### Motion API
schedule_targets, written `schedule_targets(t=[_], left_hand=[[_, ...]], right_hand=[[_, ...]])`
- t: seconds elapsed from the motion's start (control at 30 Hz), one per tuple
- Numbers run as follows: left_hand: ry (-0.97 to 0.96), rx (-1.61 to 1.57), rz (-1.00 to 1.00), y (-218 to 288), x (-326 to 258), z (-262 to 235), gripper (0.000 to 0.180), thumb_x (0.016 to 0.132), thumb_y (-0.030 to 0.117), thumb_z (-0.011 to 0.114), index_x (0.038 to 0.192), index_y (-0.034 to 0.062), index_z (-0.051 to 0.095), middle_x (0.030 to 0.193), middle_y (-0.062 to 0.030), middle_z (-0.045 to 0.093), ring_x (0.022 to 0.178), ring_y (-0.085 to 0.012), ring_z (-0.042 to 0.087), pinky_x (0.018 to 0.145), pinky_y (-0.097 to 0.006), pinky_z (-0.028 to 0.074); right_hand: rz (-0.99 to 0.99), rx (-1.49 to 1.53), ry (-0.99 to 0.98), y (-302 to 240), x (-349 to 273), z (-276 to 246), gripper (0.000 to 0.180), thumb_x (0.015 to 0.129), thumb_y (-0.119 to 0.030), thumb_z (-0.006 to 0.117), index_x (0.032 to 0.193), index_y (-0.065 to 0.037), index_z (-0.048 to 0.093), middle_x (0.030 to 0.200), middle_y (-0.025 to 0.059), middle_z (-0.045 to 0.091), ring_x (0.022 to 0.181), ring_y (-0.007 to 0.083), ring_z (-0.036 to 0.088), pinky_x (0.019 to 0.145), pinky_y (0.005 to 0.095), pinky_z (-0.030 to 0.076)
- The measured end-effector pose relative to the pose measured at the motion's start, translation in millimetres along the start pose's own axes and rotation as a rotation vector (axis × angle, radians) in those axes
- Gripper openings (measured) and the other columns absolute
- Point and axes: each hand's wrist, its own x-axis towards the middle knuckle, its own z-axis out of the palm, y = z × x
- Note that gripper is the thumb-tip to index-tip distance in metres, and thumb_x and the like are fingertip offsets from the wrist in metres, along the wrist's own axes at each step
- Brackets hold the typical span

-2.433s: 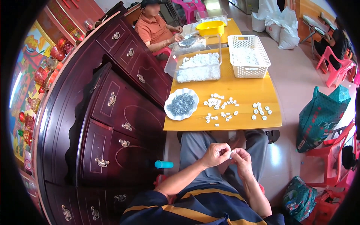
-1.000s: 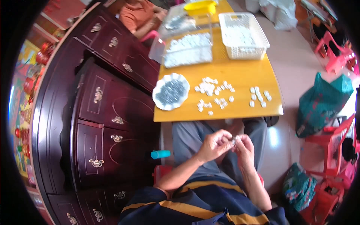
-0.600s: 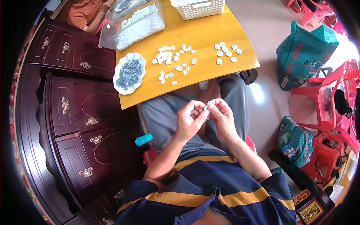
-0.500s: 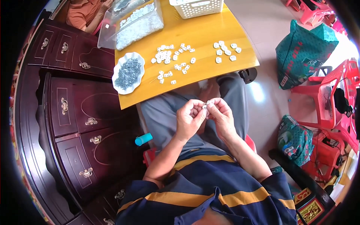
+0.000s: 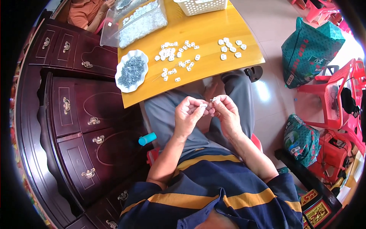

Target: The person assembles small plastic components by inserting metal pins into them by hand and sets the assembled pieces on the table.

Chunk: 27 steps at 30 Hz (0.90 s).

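Note:
Over my lap, my left hand [image 5: 187, 117] pinches a small white plastic piece [image 5: 203, 105] between thumb and fingers. Close to it on the right, my right hand [image 5: 230, 120] grips another small white piece [image 5: 214, 99] with a thin pin-like end sticking out to the left. Its exact kind is too small to make out. On the table ahead lie loose white two-holed plastic pieces [image 5: 166, 53] in a loose pile. A separate group of white pieces [image 5: 228, 49] sits farther right. At the table's left, a white scalloped dish [image 5: 143, 72] holds many small grey metal pins or screws [image 5: 131, 71].
A clear plastic bin [image 5: 162, 22] of white parts and a white perforated basket [image 5: 202, 8] stand at the table's far side. Dark drawers [image 5: 84, 103] line the left. Bags [image 5: 309, 57] and red plastic chairs [image 5: 333, 99] are at right. Another person's arm [image 5: 100, 19] shows top left.
My hands have drawn slightly apart at the fingertips, so the white pieces now show separately, one in each hand. The view has shifted a little.

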Motion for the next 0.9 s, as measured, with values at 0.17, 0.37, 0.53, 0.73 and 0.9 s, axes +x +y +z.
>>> schedule_targets(t=[0.17, 0.37, 0.53, 0.73, 0.9], left_hand=[[0.026, 0.032, -0.026, 2.8, -1.7, -3.0, 0.009, 0.095, 0.004, 0.067, 0.103, 0.0025, 0.063, 0.099, -0.0097, 0.071, 0.076, -0.0107, 0.066, 0.072, -0.025, 0.055], [0.063, 0.091, 0.004, 2.3, -3.7, -1.1, 0.019, 0.096, 0.007, 0.068, 0.114, 0.0005, 0.064, 0.097, -0.0063, 0.071, 0.073, -0.0086, 0.064, 0.070, -0.023, 0.053], [0.049, 0.156, 0.082, 2.6, -4.5, 0.7, 0.020, 0.097, 0.004, 0.067, 0.116, -0.0003, 0.065, 0.098, -0.0047, 0.070, 0.075, -0.0071, 0.063, 0.070, -0.021, 0.053], [0.033, 0.207, 0.139, 1.5, -6.3, 0.4, 0.021, 0.097, 0.003, 0.065, 0.118, -0.0013, 0.065, 0.100, -0.0035, 0.069, 0.077, -0.0061, 0.064, 0.071, -0.021, 0.054], [0.034, 0.259, 0.148, 3.0, -5.4, -2.7, 0.022, 0.098, 0.002, 0.065, 0.119, -0.0015, 0.065, 0.102, -0.0037, 0.070, 0.079, -0.0055, 0.064, 0.072, -0.021, 0.055]], right_hand=[[0.024, -0.017, 0.006, 1.7, 0.1, -1.7, 0.008, 0.102, -0.018, 0.060, 0.104, -0.010, 0.061, 0.091, 0.0000, 0.068, 0.075, 0.0056, 0.061, 0.071, 0.0211, 0.049], [0.009, -0.044, -0.003, 2.1, -1.5, -1.6, 0.009, 0.102, -0.018, 0.062, 0.104, -0.010, 0.061, 0.091, 0.0001, 0.068, 0.075, 0.0057, 0.061, 0.071, 0.0213, 0.049], [0.005, -0.074, -0.010, 1.6, -2.3, 0.2, 0.010, 0.101, -0.019, 0.063, 0.104, -0.010, 0.062, 0.090, 0.0000, 0.068, 0.076, 0.0059, 0.061, 0.072, 0.0214, 0.049], [-0.002, -0.108, -0.015, 2.3, -2.4, -0.5, 0.010, 0.101, -0.019, 0.063, 0.104, -0.009, 0.062, 0.091, -0.0001, 0.068, 0.076, 0.0060, 0.061, 0.072, 0.0215, 0.049], [-0.017, -0.132, -0.027, 4.3, -2.7, -1.5, 0.009, 0.101, -0.018, 0.063, 0.104, -0.009, 0.062, 0.091, -0.0002, 0.068, 0.076, 0.0059, 0.061, 0.073, 0.0214, 0.049]])
